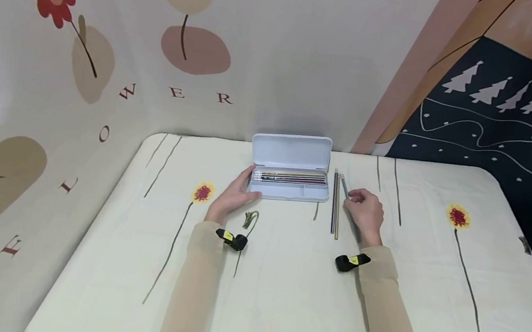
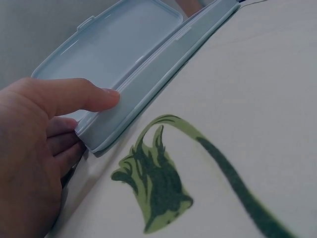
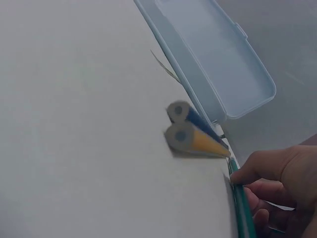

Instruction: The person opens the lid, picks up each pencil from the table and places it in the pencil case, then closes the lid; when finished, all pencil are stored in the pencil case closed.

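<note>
A light blue pencil case [image 1: 290,152] stands with its lid raised at the back of the table. Several pencils [image 1: 294,177] lie side by side in its rear compartment. My left hand [image 1: 233,198] holds the case's left end, thumb on the front wall and fingers around the corner. Right of the case, my right hand [image 1: 366,211] pinches a green pencil [image 3: 243,213] between thumb and fingers. Just left of that hand, a dark blue pencil [image 3: 199,122] and a yellow pencil [image 3: 202,143] lie close together on the cloth, flat ends toward me.
A white tablecloth [image 1: 280,299] with printed flowers and stems covers the table. Behind the table hangs a pale printed backdrop [image 1: 296,71], close to the raised lid. A dark cloth with white trees [image 1: 507,128] hangs at the right. Each wrist wears a small black camera [image 1: 239,242].
</note>
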### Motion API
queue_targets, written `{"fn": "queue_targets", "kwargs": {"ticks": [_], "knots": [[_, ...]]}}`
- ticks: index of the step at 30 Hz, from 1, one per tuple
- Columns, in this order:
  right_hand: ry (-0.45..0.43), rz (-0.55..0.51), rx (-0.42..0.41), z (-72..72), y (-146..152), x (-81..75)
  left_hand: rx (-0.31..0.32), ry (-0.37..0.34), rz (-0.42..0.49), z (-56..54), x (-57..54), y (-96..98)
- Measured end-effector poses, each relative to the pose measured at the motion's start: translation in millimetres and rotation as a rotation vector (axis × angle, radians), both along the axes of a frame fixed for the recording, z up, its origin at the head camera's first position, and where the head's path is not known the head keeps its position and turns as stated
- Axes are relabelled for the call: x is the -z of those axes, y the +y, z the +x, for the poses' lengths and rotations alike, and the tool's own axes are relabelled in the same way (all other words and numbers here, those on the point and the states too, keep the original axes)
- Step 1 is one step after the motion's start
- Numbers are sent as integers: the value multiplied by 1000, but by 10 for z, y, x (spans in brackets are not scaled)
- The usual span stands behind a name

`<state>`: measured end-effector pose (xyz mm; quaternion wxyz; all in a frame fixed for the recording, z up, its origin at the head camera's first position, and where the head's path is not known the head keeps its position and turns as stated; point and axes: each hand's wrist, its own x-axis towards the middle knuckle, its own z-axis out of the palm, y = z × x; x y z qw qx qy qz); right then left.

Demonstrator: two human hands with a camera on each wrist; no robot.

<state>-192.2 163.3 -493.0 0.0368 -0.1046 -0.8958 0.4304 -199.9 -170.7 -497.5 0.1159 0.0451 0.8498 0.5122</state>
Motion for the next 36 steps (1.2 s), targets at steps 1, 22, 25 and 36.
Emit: {"fn": "queue_targets", "kwargs": {"ticks": [1, 22, 25, 36], "knots": [[1, -3, 8, 2, -3, -1, -2, -1, -2, 1, 0, 1], [-13, -81, -10, 57, 108, -60, -9, -16, -21, -7, -2, 3], [-11, -73, -15, 58, 123, -55, -5, -11, -18, 0, -7, 3], [16, -73, -84, 83, 127, -75, 6, 9, -20, 13, -10, 3]]}}
